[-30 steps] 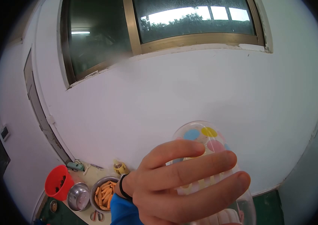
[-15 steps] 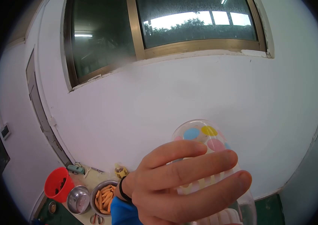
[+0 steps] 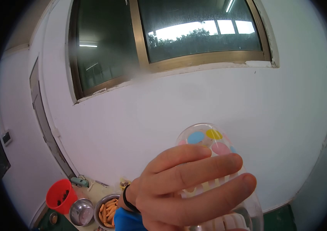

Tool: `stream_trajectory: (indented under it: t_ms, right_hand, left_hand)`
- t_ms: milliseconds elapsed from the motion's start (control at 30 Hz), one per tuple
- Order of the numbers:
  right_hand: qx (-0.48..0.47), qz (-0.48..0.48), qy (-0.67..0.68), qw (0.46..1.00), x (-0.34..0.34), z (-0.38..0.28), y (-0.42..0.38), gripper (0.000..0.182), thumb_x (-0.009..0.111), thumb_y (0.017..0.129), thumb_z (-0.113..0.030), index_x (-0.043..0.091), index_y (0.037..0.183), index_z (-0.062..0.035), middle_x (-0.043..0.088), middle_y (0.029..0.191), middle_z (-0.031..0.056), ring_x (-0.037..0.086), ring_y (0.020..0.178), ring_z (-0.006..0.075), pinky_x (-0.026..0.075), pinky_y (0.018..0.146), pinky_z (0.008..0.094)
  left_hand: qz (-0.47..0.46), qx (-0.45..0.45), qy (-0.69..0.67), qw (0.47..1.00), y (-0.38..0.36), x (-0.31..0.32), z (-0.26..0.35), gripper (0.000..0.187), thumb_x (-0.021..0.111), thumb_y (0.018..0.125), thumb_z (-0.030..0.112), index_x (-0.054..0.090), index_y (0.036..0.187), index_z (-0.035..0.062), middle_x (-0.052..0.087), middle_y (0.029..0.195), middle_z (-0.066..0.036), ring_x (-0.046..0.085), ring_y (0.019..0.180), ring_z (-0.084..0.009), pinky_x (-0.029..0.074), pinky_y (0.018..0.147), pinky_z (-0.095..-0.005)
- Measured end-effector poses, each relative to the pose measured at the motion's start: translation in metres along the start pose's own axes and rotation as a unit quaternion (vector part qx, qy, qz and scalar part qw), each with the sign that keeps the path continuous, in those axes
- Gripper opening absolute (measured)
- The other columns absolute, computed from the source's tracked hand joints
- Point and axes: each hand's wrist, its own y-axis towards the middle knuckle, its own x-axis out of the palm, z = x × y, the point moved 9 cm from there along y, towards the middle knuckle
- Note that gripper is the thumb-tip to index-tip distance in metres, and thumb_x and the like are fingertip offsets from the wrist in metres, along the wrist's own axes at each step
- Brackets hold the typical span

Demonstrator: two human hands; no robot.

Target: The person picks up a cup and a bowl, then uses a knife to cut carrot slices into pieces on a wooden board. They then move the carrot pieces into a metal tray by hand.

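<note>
My left hand [image 3: 186,188] reaches in from the lower left, in a blue sleeve [image 3: 126,220] with a black band [image 3: 129,201] around the wrist. Its fingers are wrapped over the upper side of a clear plastic cup [image 3: 220,148] with blue, yellow and pink dots and pale lettering. The cup is tilted, with its rounded end pointing up and away from me, very close to the camera. Pale ribbed shapes show at its near end; I cannot make out what they are. The thumb is hidden, and my right hand does not appear.
At the lower left, a red bucket [image 3: 62,195] with dark things inside stands by a metal bowl [image 3: 81,211] and a bowl of orange, carrot-like pieces [image 3: 109,211]. A white wall [image 3: 152,115] with a window [image 3: 205,34] rises ahead.
The view has tilted slightly upward, so the window, bucket and bowls sit lower. My left hand keeps its grip on the cup, almost unmoved in the picture.
</note>
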Motion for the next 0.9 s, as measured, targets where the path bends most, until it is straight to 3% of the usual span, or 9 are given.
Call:
stream_trajectory:
  t_ms: [33, 100, 300, 400, 467, 600, 700, 767, 900]
  right_hand:
    - [-0.019, 0.055, -0.043, 0.997, -0.006, -0.004, -0.002, 0.040, 0.043, 0.085, -0.046, 0.057, 0.095, -0.0095, 0.058, 0.067, 0.0100, 0.054, 0.046, 0.0244, 0.043, 0.035, 0.0324]
    - [0.004, 0.014, -0.042, 0.999, -0.002, -0.001, -0.001, 0.040, 0.042, 0.086, -0.046, 0.057, 0.094, -0.0090, 0.057, 0.065, 0.0108, 0.054, 0.048, 0.0249, 0.043, 0.036, 0.0326]
    - [-0.033, 0.113, -0.015, 0.993, 0.000, -0.008, -0.007, 0.039, 0.040, 0.088, -0.043, 0.057, 0.095, -0.0084, 0.056, 0.065, 0.0117, 0.054, 0.049, 0.0251, 0.045, 0.039, 0.0326]
    - [-0.032, 0.105, -0.028, 0.994, -0.008, -0.009, -0.005, 0.039, 0.041, 0.088, -0.043, 0.057, 0.097, -0.0081, 0.058, 0.069, 0.0107, 0.056, 0.053, 0.0240, 0.046, 0.042, 0.0327]
    - [0.009, -0.036, -0.035, 0.999, 0.006, -0.004, -0.003, 0.038, 0.043, 0.087, -0.042, 0.057, 0.099, -0.0080, 0.059, 0.073, 0.0088, 0.057, 0.056, 0.0230, 0.047, 0.044, 0.0321]
    - [0.008, -0.039, -0.042, 0.998, 0.004, -0.003, -0.002, 0.038, 0.044, 0.087, -0.042, 0.057, 0.098, -0.0087, 0.059, 0.074, 0.0077, 0.057, 0.056, 0.0223, 0.047, 0.043, 0.0315]
    - [-0.021, 0.032, -0.033, 0.999, -0.005, -0.006, -0.005, 0.038, 0.044, 0.087, -0.043, 0.058, 0.098, -0.0091, 0.059, 0.073, 0.0078, 0.056, 0.055, 0.0219, 0.046, 0.042, 0.0315]
    - [-0.009, -0.038, -0.032, 0.999, -0.002, -0.006, -0.002, 0.038, 0.045, 0.087, -0.043, 0.059, 0.099, -0.0090, 0.061, 0.078, 0.0075, 0.059, 0.061, 0.0216, 0.049, 0.048, 0.0325]
    - [-0.001, -0.050, 0.007, 0.999, -0.010, -0.004, 0.001, 0.037, 0.046, 0.087, -0.040, 0.060, 0.099, -0.0084, 0.062, 0.085, 0.0072, 0.060, 0.072, 0.0212, 0.052, 0.060, 0.0335]
  left_hand:
    - [-0.004, 0.010, 0.000, 1.000, 0.001, 0.000, 0.001, 0.007, 0.057, 0.083, 0.014, 0.063, 0.089, 0.0149, 0.066, 0.098, -0.004, 0.066, 0.086, -0.0248, 0.050, 0.076, -0.0331]
    - [-0.008, 0.025, -0.005, 1.000, 0.004, 0.001, 0.002, 0.010, 0.055, 0.085, 0.015, 0.063, 0.091, 0.0154, 0.066, 0.099, -0.005, 0.066, 0.087, -0.0254, 0.050, 0.077, -0.0333]
    - [0.000, 0.031, -0.025, 0.999, 0.010, 0.001, 0.005, 0.014, 0.053, 0.087, 0.014, 0.064, 0.096, 0.0158, 0.066, 0.100, -0.006, 0.065, 0.088, -0.0263, 0.050, 0.078, -0.0337]
    - [-0.002, 0.047, -0.014, 0.999, 0.009, 0.003, 0.006, 0.015, 0.052, 0.087, 0.014, 0.064, 0.096, 0.0157, 0.066, 0.100, -0.006, 0.065, 0.088, -0.0266, 0.050, 0.078, -0.0338]
    - [0.001, 0.056, -0.004, 0.998, 0.009, 0.002, 0.008, 0.015, 0.052, 0.087, 0.014, 0.064, 0.097, 0.0158, 0.066, 0.099, -0.006, 0.065, 0.088, -0.0267, 0.050, 0.078, -0.0339]
    - [-0.002, 0.044, -0.011, 0.999, 0.010, 0.004, 0.009, 0.014, 0.052, 0.087, 0.015, 0.064, 0.096, 0.0162, 0.066, 0.099, -0.006, 0.065, 0.088, -0.0266, 0.050, 0.078, -0.0344]
    - [-0.002, 0.040, -0.014, 0.999, 0.009, 0.005, 0.008, 0.014, 0.054, 0.087, 0.017, 0.065, 0.096, 0.0174, 0.066, 0.100, -0.006, 0.065, 0.088, -0.0265, 0.050, 0.078, -0.0343]
    - [-0.005, 0.042, -0.011, 0.999, 0.009, 0.007, 0.008, 0.014, 0.054, 0.087, 0.018, 0.065, 0.096, 0.0183, 0.066, 0.100, -0.006, 0.065, 0.088, -0.0265, 0.050, 0.078, -0.0341]
    - [-0.005, 0.026, -0.023, 0.999, 0.009, 0.009, 0.007, 0.014, 0.057, 0.086, 0.020, 0.065, 0.097, 0.0205, 0.066, 0.100, -0.005, 0.065, 0.089, -0.0263, 0.050, 0.078, -0.0337]
